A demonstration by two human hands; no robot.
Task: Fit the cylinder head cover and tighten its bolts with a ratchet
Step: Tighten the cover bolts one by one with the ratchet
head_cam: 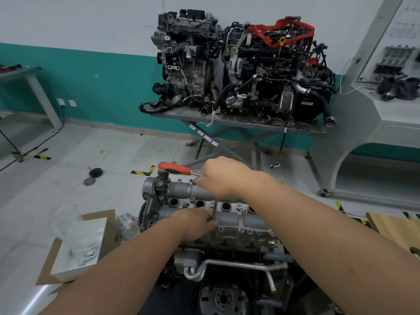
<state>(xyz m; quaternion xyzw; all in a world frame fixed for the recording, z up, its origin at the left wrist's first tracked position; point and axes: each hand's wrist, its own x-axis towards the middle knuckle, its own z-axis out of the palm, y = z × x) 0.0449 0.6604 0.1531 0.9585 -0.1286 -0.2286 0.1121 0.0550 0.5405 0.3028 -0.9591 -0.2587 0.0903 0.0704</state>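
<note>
A workshop with a white wall [79,21] banded in teal and a pale tiled floor [75,151] marked with yellow-and-black tape is seen from above. At the back, two complete engines [238,64] are stood side by side on a grey metal table [250,123] with crossed legs; open floor lies between that table and the work in the foreground. A white console [375,123] closes the right side, and a wooden board [391,228] shows at the right edge. To the left, a white tray [79,251] is set on flattened cardboard [104,214], just beside the engine being worked on, and two dark round caps [92,176] are left on the floor beyond.

The grey cylinder head cover [229,217] is seated on top of the near engine [227,246], its row of round holes facing up, with a bent metal pipe [231,266] running below it. The ratchet [176,168], red-handled, is held level above the cover's far edge; its metal end is gripped by the right hand [223,176], fingers curled round it. The left hand [195,223] is laid on the cover's near side, fingers pinched on a thin metal rod [214,209] standing upright between the two hands.
</note>
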